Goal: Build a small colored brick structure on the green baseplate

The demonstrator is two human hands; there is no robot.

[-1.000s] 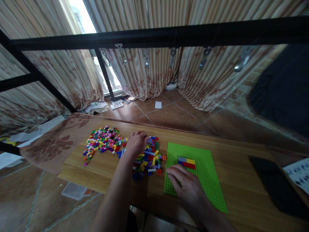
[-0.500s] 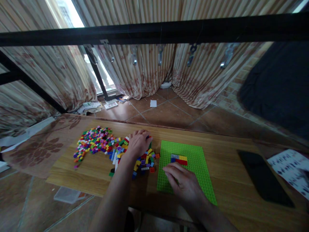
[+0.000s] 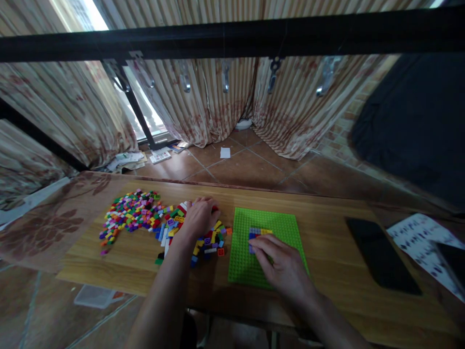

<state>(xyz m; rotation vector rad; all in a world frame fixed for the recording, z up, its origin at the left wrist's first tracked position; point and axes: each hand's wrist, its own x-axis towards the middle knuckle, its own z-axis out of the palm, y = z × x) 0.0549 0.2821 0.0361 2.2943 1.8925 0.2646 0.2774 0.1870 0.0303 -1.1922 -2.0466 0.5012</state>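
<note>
My left hand (image 3: 200,216) is over the right-hand pile of toy building bricks (image 3: 209,241). Its fingers are curled down, and their tips are hidden; a bit of red shows beside them. My right hand (image 3: 282,259) is above the green baseplate (image 3: 240,271), thumb and forefinger pinched together. At those fingertips shows a small purple brick (image 3: 251,249), close against the built group of grey, blue and yellow bricks (image 3: 255,231). Part of that group is covered by the right hand.
Further left lies a pile of smaller coloured bricks (image 3: 131,213). A black flat slab (image 3: 381,254) rests on the right of the wooden table (image 3: 327,271), near a printed sheet (image 3: 421,237). A black bar (image 3: 203,41) with hanging clips crosses beyond the table.
The view has shifted slightly. My right hand has moved onto the built bricks and covers more of them; a purple brick now shows at its fingertips. My left hand stays over the pile.
</note>
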